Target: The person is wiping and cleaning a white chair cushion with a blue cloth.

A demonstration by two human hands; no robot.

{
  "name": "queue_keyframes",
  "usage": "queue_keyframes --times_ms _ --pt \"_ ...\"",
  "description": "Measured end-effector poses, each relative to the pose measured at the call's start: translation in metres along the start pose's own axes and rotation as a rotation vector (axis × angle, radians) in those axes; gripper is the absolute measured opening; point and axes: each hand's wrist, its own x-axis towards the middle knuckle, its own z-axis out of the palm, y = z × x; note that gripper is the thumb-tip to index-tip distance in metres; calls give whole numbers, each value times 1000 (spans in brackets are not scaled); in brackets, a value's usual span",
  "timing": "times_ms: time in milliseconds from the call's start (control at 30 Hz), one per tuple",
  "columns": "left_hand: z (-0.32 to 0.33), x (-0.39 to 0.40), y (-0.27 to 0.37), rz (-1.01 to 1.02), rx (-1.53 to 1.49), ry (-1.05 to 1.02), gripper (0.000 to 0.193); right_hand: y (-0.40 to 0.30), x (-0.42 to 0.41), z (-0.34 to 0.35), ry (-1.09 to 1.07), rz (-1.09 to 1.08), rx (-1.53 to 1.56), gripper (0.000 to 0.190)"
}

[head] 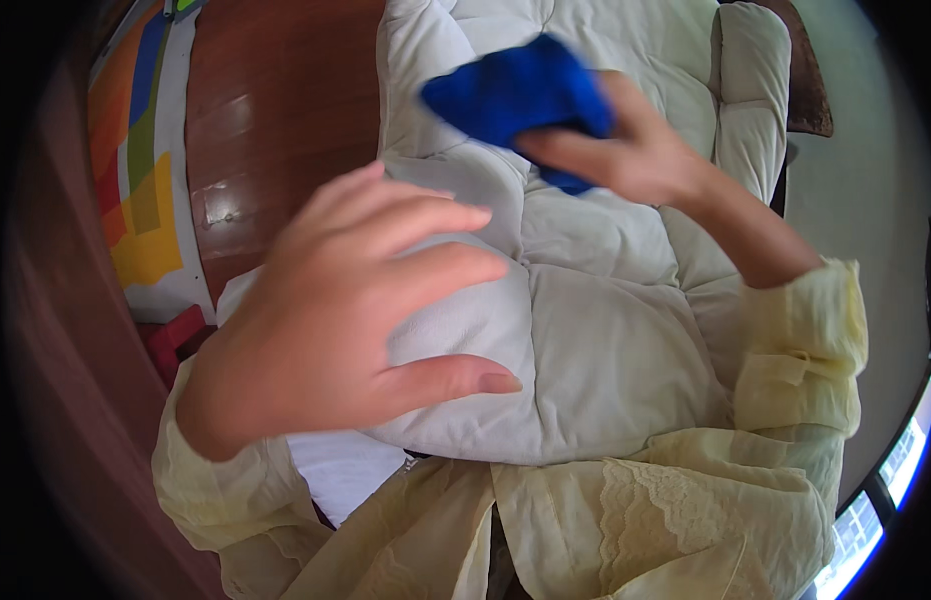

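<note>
A folded blue cloth [510, 90], blurred by motion, is gripped between the thumb and fingers of my right hand [630, 154]. That hand is held above the far part of a white quilted cushion [608, 345], which has tufted seams. Closer to me, my left hand [345, 300] hovers over the cushion's left side, its fingers spread and nothing in them. Whether the cushion is a seat pad or a folded quilt I cannot tell. Pale yellow sleeves [799, 345] are rolled up on both of my forearms.
Glossy reddish-brown wood flooring [278, 127] lies left of the cushion. Beyond it is a mat or board with coloured shapes [146, 165], and a red object [172, 341] below that. A grey wall or surface [848, 217] runs along the right, with a bright window [855, 540] low down.
</note>
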Motion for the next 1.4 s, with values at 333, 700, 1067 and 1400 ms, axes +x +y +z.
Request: queue_keyframes --times_ms 333,700,1067,1400 --pt "19 -12 4 -244 12 -260 61 92 49 45 3 -691 -755 26" --pt "28 -19 12 -254 113 -167 55 28 25 31 -17 -53 -51 17" --pt "23 -15 12 -251 101 -192 53 107 55 21 -56 -88 -1007 21" --pt "31 -22 14 -307 66 -149 52 28 31 97 64 -552 -371 18"
